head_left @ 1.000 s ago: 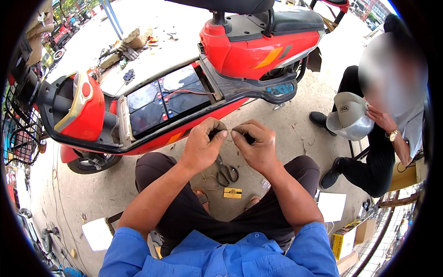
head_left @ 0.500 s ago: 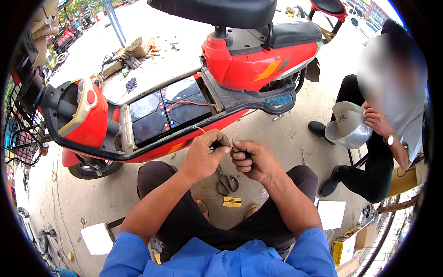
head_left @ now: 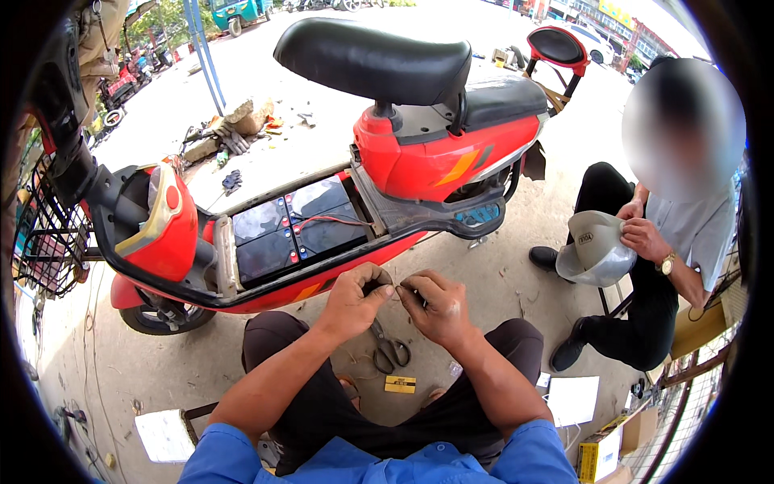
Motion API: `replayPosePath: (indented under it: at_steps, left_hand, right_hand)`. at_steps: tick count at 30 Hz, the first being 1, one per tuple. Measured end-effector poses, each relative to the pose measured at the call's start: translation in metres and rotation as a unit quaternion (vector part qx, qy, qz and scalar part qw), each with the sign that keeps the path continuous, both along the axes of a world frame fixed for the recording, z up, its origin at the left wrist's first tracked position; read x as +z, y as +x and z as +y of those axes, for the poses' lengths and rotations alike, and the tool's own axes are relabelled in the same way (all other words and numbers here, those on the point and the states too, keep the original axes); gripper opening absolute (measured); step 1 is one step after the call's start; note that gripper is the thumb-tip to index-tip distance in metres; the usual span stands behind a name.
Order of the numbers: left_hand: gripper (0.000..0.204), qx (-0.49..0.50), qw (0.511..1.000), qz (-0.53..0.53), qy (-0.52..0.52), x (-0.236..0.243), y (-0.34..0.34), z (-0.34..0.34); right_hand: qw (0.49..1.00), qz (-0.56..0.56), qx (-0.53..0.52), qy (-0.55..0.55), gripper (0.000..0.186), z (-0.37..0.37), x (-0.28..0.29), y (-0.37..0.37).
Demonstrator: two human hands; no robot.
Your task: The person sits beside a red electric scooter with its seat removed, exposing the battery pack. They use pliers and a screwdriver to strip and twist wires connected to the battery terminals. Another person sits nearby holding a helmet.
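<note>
My left hand (head_left: 353,300) and my right hand (head_left: 435,305) meet in front of my knees, fingertips pinched together on a thin wire (head_left: 397,290) between them. Scissors (head_left: 387,348) lie on the ground just below my hands, with a small yellow card (head_left: 401,384) beside them. Ahead stands a red electric scooter (head_left: 419,153) with its footboard open, showing black batteries (head_left: 290,230) with red wiring.
A seated person at the right holds a grey helmet (head_left: 595,252). A wire basket (head_left: 44,242) hangs on the scooter's front at the left. White papers (head_left: 165,436) and cardboard boxes (head_left: 621,440) lie on the concrete near my legs. Debris sits farther back.
The view has tilted upward, so the scooter's black seat now shows. My hands stay pinched together on the wire and have shifted slightly lower in the picture.
</note>
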State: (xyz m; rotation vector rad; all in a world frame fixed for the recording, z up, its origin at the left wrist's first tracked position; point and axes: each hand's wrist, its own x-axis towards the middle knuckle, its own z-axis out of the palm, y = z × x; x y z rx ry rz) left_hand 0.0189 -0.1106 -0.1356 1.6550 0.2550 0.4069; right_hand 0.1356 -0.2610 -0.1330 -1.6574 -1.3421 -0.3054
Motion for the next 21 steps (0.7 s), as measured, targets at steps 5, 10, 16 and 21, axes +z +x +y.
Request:
replayPosePath:
  at_steps: [5, 10, 16, 21]
  left_hand:
    - [0.006, -0.002, 1.000, -0.017, 0.008, 0.005, -0.003, -0.001]
    - [0.006, 0.003, 0.999, -0.037, 0.010, 0.002, -0.002, 0.000]
    - [0.007, 0.023, 0.992, -0.029, 0.118, 0.011, -0.004, -0.003]
    - [0.006, 0.030, 0.998, -0.044, 0.045, 0.004, -0.001, -0.002]
  right_hand:
    - [0.981, 0.184, 0.061, -0.026, 0.008, 0.001, -0.003, -0.005]
    - [0.907, 0.399, 0.110, -0.079, 0.023, -0.001, 0.002, -0.009]
    - [0.599, 0.753, 0.266, -0.061, 0.037, -0.006, -0.008, 0.010]
    - [0.766, 0.619, 0.154, -0.083, 0.029, 0.000, -0.010, 0.003]
